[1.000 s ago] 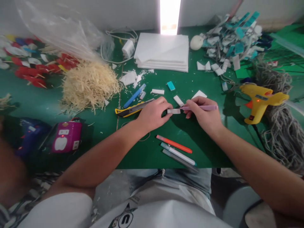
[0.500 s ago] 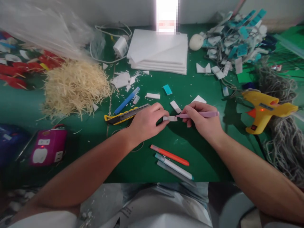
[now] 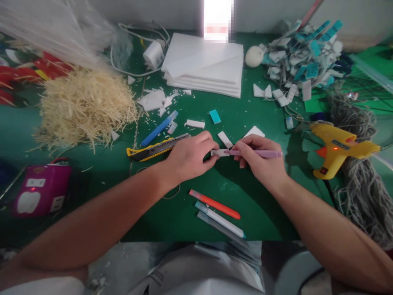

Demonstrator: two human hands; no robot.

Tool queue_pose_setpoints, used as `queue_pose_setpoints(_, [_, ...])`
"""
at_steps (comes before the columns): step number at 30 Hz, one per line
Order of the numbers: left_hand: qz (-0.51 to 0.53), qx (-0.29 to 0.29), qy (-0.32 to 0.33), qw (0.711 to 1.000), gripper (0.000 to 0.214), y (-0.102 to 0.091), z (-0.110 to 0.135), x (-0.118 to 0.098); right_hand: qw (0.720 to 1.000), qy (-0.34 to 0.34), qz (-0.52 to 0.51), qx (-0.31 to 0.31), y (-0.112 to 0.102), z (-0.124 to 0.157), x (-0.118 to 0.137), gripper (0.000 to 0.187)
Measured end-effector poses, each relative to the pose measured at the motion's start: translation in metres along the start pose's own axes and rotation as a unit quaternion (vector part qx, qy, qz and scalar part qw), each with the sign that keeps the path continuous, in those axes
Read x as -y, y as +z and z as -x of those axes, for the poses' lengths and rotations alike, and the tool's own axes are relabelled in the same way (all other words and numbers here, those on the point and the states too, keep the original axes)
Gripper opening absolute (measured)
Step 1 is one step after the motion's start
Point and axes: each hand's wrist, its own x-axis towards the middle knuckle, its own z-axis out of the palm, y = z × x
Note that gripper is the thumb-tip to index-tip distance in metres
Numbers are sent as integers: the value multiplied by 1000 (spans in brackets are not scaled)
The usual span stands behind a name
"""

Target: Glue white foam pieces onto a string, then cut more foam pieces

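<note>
Between thumb and fingertips my left hand (image 3: 194,157) pinches a small white foam piece (image 3: 221,153). My right hand (image 3: 260,157) grips a pink marker pen (image 3: 267,154), its tip touching or just over the piece. A white foam strip (image 3: 225,139) lies just behind the fingers, and a white scrap (image 3: 255,132) sits behind my right hand. Partly under my left hand is a yellow and black utility knife (image 3: 153,148). Nearer my body, an orange marker (image 3: 215,204), a white marker (image 3: 221,219) and a grey marker (image 3: 219,228) lie side by side.
A yellow glue gun (image 3: 336,149) stands at right beside grey yarn (image 3: 359,184). Behind are white foam sheets (image 3: 208,61) and a heap of white and blue tags (image 3: 307,57). Left are straw shreds (image 3: 86,106), a magenta power box (image 3: 44,188) and a blue marker (image 3: 159,128).
The pink marker's tip has moved slightly left over the white piece, with my right hand. The view has shifted a little; the left hand still pinches the piece.
</note>
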Motion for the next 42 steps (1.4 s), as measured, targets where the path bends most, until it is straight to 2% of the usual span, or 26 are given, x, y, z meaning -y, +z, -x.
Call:
queue_pose_setpoints(12, [6, 18, -3, 1000, 17, -2, -4, 1, 999, -5, 25, -20, -4, -2, -2, 20])
queue_pose_setpoints(20, [10, 18, -7, 1000, 18, -1, -3, 2, 997, -22, 70, -10, -3, 1, -4, 21])
queue_pose_setpoints(25, [12, 27, -11, 999, 17, -1, -3, 3, 999, -14, 39, -31, -2, 1, -4, 20])
queue_pose_setpoints(29, [21, 15, -2, 1000, 15, 0, -3, 3, 998, -12, 53, -23, -2, 1, -4, 20])
queue_pose_setpoints(42, [27, 29, -14, 999, 16, -1, -3, 4, 998, -13, 55, -19, -2, 1, -3, 23])
